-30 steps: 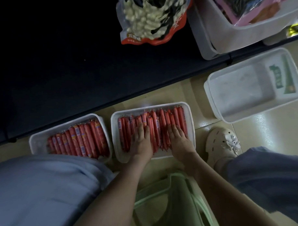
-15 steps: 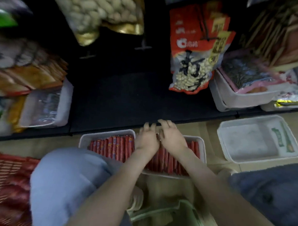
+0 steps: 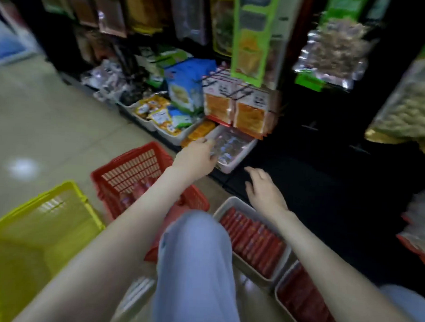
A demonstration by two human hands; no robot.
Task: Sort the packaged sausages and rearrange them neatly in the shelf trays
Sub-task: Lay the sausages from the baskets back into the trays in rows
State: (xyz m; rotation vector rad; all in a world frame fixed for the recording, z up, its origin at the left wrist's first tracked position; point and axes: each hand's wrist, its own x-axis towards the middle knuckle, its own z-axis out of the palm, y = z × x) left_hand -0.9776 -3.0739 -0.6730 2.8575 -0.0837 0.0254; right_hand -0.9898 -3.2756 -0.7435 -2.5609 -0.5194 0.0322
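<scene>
Left hand (image 3: 197,158) grips shelf tray (image 3: 233,165) (right hand (image 3: 263,191) relaxed, empty).

I am looking at a shop: snack bags (image 3: 249,39) hang on hooks above a white tray (image 3: 233,165) of packets on the bottom shelf (image 3: 314,188), with a red basket (image 3: 134,167) and a yellow basket (image 3: 35,227) on the tiled floor (image 3: 51,121).

Left hand (image 3: 194,157) now grips shelf tray (image 3: 233,167)

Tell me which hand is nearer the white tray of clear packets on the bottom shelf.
Left. The left hand is at the left end of the white tray, fingers on its rim. The right hand hovers over the dark shelf, apart from the tray, on its right.
</scene>
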